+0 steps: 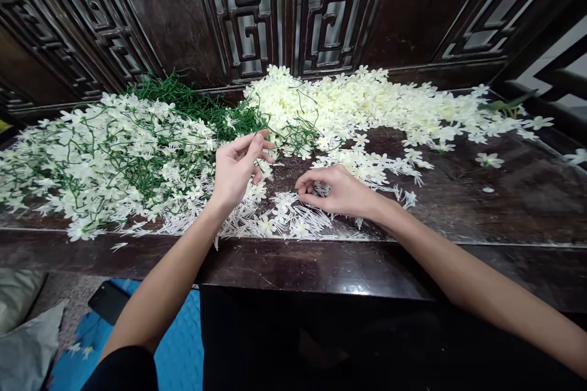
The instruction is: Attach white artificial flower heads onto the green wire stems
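Observation:
My left hand (238, 168) hovers palm up over the dark wooden table (321, 269), its thumb and fingers pinched around a small white artificial flower and a thin green stem. My right hand (337, 190) rests knuckles up on the tabletop, fingers curled and pinching at the scattered white stamen pieces (284, 217) beneath it; what it grips is too small to name. A pile of loose cream petals (367, 104) lies behind my right hand. Left of my left hand spreads a heap of assembled flowers on green wire stems (114, 159).
Bare green stems (192, 104) lie at the back centre. A carved dark wood screen (284, 12) stands behind the table. A few stray flowers (490, 160) lie at the right. Blue matting (178, 348) and grey cushions (27, 330) are on the floor below left.

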The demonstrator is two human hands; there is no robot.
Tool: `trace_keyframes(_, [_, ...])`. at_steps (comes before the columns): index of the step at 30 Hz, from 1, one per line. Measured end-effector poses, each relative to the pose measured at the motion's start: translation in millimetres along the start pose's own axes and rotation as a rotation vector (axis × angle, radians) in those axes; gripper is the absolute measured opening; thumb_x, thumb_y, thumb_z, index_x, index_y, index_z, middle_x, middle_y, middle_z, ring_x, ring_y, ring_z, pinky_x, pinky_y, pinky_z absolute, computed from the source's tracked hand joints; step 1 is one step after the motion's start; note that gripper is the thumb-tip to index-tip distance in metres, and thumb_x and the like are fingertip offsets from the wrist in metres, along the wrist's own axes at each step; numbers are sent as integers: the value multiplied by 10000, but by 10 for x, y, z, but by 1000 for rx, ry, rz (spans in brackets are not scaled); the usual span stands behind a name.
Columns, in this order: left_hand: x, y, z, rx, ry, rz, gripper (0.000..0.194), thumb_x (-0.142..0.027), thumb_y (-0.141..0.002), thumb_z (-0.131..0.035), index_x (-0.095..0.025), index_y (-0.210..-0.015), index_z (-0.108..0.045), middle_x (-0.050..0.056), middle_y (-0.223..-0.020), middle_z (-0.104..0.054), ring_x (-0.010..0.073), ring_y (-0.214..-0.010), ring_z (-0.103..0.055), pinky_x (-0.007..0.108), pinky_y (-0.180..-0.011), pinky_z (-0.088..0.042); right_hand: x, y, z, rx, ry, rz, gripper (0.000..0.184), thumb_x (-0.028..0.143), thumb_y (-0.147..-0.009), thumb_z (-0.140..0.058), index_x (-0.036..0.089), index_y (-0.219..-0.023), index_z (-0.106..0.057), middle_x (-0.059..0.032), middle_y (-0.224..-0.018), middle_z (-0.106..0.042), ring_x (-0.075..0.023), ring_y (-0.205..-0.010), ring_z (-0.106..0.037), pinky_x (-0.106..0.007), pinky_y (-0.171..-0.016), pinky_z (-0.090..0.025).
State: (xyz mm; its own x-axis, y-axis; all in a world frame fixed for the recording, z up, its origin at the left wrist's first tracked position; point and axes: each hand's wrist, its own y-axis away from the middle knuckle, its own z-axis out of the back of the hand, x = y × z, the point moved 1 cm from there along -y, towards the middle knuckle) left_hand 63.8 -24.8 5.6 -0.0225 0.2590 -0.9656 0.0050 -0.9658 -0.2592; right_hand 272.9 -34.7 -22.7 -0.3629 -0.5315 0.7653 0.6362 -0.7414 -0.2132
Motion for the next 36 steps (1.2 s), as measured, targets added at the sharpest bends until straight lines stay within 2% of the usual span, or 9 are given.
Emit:
trace_keyframes(3, [-20,19,-22,63,-11,-29,234,-355,-863,-665,-182,-994,-753,88,-862,-740,114,-621,-663,210,-430,-488,3,-3,2,-10,30,15,167,251,-835,-590,189,-895,-733,-53,-860,-753,-187,-755,-700,-393,-718,-599])
trace_keyframes(5, [-35,34,-30,115,-145,-141,188,-312,-866,-659,-211,-991,-755,60,-844,-745,125,-663,-670,277,-593,-568,3,-5,4,-4,62,-4,177,284,-837,-606,182,-904,-735,-69,-885,-755,-202,-774,-701,-422,-731,-601])
trace_keyframes(8, [-35,50,-36,337,-467,-359,71,-282,-839,-698,-251,-846,-762,21,-817,-753,158,-752,-651,358,-777,-542,-6,-11,2,20,102,-31,194,315,-824,-643,181,-929,-736,-85,-910,-753,-225,-804,-703,-464,-756,-597])
trace_keyframes(10, [-19,49,-27,525,-616,-428,122,-341,-832,-718,-244,-761,-741,14,-758,-733,183,-782,-609,372,-798,-499,-13,-16,0,29,95,-26,181,284,-818,-632,195,-934,-739,-74,-898,-752,-217,-794,-703,-452,-748,-599])
trace_keyframes(15, [-16,2,53,740,-744,-295,390,-597,-748,-719,-219,-840,-738,18,-747,-664,205,-808,-546,341,-752,-439,-7,-15,5,-24,117,0,200,238,-811,-583,199,-930,-738,-63,-888,-752,-212,-776,-696,-463,-754,-594])
trace_keyframes(18, [-27,-26,102,831,-775,-232,428,-609,-685,-762,-242,-905,-759,10,-777,-648,210,-833,-538,341,-803,-413,-3,-6,15,-93,144,2,206,228,-804,-574,200,-935,-731,-67,-911,-750,-227,-802,-695,-494,-769,-589])
trace_keyframes(24, [17,-36,110,910,-860,-186,184,-360,-774,-781,-247,-920,-772,14,-839,-631,208,-874,-539,338,-852,-386,2,-9,26,-218,83,40,217,203,-809,-574,185,-974,-713,-82,-920,-738,-228,-827,-693,-499,-787,-596])
trace_keyframes(31, [55,-5,48,918,-877,-235,108,-306,-812,-737,-236,-888,-769,35,-825,-606,222,-895,-520,325,-799,-408,22,-30,27,-297,52,50,156,227,-852,-593,200,-958,-705,-61,-894,-729,-196,-758,-679,-431,-703,-609])
trace_keyframes(36, [17,-2,33,742,-801,-251,109,-308,-841,-709,-221,-882,-761,40,-867,-671,212,-900,-567,355,-840,-421,36,-16,47,-408,-26,13,120,181,-837,-649,233,-907,-731,-37,-901,-758,-201,-816,-712,-451,-788,-624])
